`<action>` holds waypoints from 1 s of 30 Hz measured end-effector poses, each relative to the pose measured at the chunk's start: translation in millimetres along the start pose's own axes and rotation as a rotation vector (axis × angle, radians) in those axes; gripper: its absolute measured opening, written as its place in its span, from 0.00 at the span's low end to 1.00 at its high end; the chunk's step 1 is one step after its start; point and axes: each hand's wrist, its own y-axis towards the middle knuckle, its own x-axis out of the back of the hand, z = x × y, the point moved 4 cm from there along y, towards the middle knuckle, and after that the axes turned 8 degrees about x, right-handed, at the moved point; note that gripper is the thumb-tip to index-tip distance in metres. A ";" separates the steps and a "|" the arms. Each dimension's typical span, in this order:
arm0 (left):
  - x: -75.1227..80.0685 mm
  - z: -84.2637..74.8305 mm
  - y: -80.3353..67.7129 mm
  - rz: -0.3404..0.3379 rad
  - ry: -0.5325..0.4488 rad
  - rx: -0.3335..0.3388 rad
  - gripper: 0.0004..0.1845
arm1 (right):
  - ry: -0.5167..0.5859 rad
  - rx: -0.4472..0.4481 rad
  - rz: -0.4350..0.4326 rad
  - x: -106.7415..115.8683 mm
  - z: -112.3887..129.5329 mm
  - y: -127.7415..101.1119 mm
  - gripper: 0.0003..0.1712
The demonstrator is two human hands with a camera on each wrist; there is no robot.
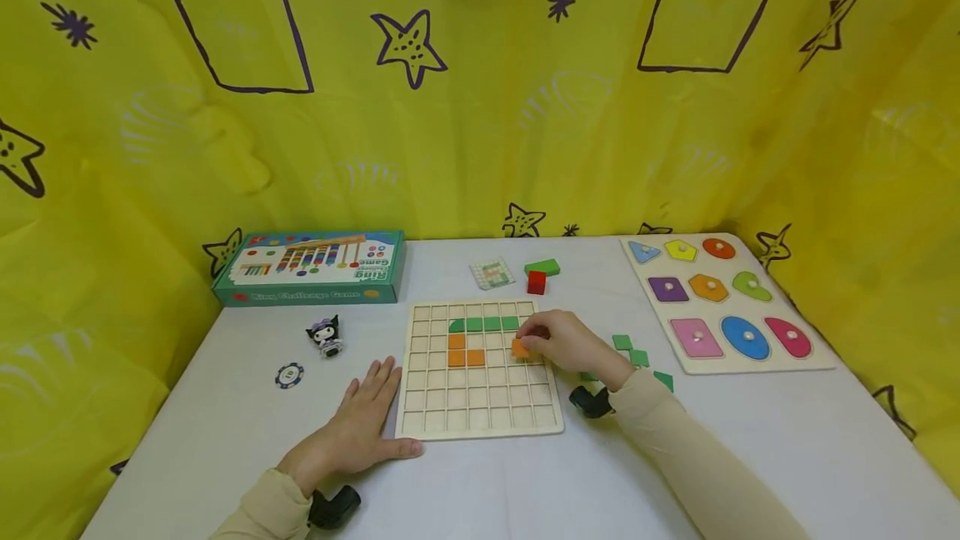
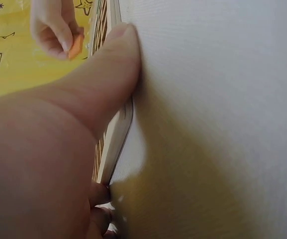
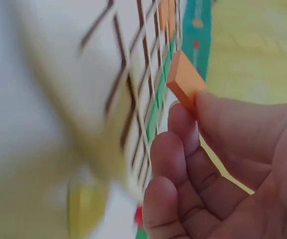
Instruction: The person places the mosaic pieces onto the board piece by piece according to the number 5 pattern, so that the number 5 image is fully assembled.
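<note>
A wooden grid board lies on the table, with a row of green tiles near its top and several orange tiles below them. My right hand is over the board's right side, pinching an orange square tile between thumb and fingertips. The right wrist view shows that tile tilted and clear of the grid. My left hand rests flat on the table at the board's lower left, its fingers straight. In the left wrist view, its thumb lies along the board's edge.
Loose green tiles lie right of the board, partly behind my right wrist. Behind it are a pattern card, a red cube and a green block. A shape puzzle, game box, small figurine and poker chip stand around.
</note>
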 end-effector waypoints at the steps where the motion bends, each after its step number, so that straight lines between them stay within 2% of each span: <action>1: -0.3 -0.3 0.3 0.001 -0.002 -0.002 0.63 | -0.003 -0.005 0.015 -4.6 2.5 4.7 0.04; 4: -1.6 -1.1 1.9 0.000 -0.011 -0.014 0.63 | -0.016 -0.006 0.043 -15.8 8.7 15.9 0.03; 8: -2.7 -1.1 3.0 0.001 -0.006 -0.015 0.63 | -0.078 0.005 0.035 -23.5 14.4 24.1 0.02; 13: -1.6 -0.6 2.5 0.004 0.006 0.007 0.63 | -0.172 0.011 -0.002 -28.2 18.5 28.1 0.04; 19: -0.8 0.7 0.0 -0.005 -0.010 0.014 0.64 | -0.187 0.028 0.000 -32.9 21.2 29.4 0.05; 25: -2.0 1.1 -0.5 -0.009 -0.017 0.007 0.63 | -0.130 0.031 0.076 -18.2 11.0 17.9 0.02; 30: -1.4 1.9 0.6 -0.005 -0.003 0.004 0.63 | -0.131 -0.001 0.070 8.9 -9.1 -1.8 0.05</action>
